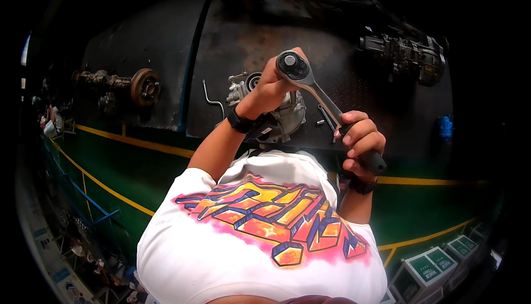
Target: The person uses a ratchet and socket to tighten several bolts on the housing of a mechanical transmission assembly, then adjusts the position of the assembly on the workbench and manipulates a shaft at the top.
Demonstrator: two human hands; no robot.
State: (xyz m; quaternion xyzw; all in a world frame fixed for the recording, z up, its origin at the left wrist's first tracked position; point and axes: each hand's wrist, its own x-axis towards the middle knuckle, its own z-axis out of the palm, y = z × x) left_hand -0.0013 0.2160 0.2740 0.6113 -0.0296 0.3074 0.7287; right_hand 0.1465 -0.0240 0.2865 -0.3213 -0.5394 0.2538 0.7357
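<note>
A large ratchet wrench [322, 98] with a round head and a dark grip is held up in front of me, slanting from upper left to lower right. My left hand [270, 89] is closed behind its head; whether a socket is attached underneath is hidden. Around the grip end, the fingers of my right hand [362, 138] are wrapped. Below both hands, a silvery metal gear housing [292, 117] with a round bearing opening [253, 81] sits at the near edge of the dark workbench [232, 44]. My left hand and forearm cover part of it.
A bent metal bar [211, 98] lies left of the housing, and a slim wrench [325, 115] with a small socket [320, 122] lies right. Farther right are a gearbox [404, 58] and a blue object [444, 127]. On the left bench section rests an axle with a rusty brake drum [146, 87].
</note>
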